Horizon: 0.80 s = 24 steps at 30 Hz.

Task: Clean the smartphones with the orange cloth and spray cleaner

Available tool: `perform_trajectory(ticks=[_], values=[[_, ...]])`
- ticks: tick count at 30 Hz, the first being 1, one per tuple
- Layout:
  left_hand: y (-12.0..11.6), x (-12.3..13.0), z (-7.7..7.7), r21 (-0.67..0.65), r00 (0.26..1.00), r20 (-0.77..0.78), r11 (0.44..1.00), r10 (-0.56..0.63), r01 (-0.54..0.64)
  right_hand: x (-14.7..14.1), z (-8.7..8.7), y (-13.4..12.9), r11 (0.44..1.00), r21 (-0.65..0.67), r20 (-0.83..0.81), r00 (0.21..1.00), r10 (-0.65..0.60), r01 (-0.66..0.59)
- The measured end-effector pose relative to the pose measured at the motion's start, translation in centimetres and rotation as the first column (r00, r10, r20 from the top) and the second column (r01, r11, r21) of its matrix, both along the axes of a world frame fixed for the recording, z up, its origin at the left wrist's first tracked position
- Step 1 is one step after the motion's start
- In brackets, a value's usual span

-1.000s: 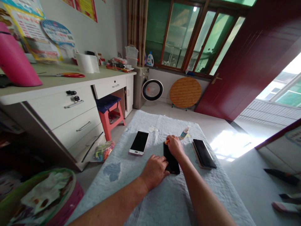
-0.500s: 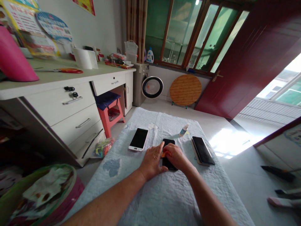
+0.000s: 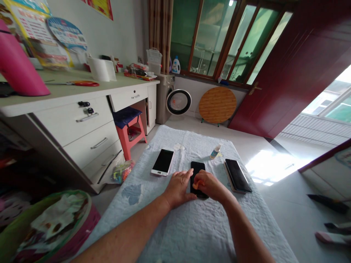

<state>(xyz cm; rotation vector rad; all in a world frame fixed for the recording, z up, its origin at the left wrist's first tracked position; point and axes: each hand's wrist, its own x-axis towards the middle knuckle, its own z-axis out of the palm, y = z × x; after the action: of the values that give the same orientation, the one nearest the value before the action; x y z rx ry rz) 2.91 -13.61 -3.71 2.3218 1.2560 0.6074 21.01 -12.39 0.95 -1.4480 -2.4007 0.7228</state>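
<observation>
A black smartphone (image 3: 197,167) lies face up on the pale blue cloth in front of me. My left hand (image 3: 179,187) rests at its left edge, fingers stretched out and thumb apart near the phone's lower corner. Over the screen, my right hand (image 3: 208,184) pinches a small orange cloth (image 3: 197,183) against the glass. A white-framed smartphone (image 3: 162,160) with a dark screen lies to the left. On the right is another dark phone (image 3: 238,175) with a light-coloured edge beneath it. A small spray bottle (image 3: 215,151) stands upright behind the black phone.
The pale blue cloth (image 3: 175,237) covers the table. To the left are a waste basket (image 3: 91,215), a desk (image 3: 90,128) with drawers, and a pink stool (image 3: 126,142). A washing machine (image 3: 163,98) with its door open and a round wooden board (image 3: 218,105) stand behind.
My right hand has moved slightly down and right over the screen with the orange cloth, uncovering more of the phone's upper part. My left hand stays at the phone's left edge.
</observation>
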Motion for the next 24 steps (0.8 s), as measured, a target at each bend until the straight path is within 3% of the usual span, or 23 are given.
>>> perform_trajectory(ticks=[3,6,9,12,17,24], values=[[0.0,0.0,0.1,-0.001,1.0,0.014,1.0,0.0,0.0,0.4,-1.4,1.1,0.972,0.171,-0.025,0.987,-0.16,0.162],[0.0,0.0,0.3,0.0,1.0,0.018,1.0,0.008,-0.008,0.9,-3.0,2.4,0.883,0.33,-0.052,0.941,-0.335,0.333],[0.0,0.1,0.4,0.0,1.0,0.017,1.0,0.009,-0.009,1.2,-4.2,3.4,0.808,0.388,-0.064,0.888,-0.456,0.443],[0.0,0.2,0.3,-0.003,1.0,0.019,1.0,0.005,-0.004,1.1,-4.7,3.9,0.789,0.397,-0.078,0.874,-0.48,0.469],[0.0,0.1,0.2,0.002,1.0,0.029,1.0,0.003,-0.003,0.4,-4.2,3.7,0.858,0.349,-0.143,0.927,-0.348,0.376],[0.0,-0.1,0.4,-0.014,1.0,0.025,1.0,0.01,-0.01,0.3,-1.2,1.4,0.981,0.137,-0.205,0.973,-0.11,0.139]])
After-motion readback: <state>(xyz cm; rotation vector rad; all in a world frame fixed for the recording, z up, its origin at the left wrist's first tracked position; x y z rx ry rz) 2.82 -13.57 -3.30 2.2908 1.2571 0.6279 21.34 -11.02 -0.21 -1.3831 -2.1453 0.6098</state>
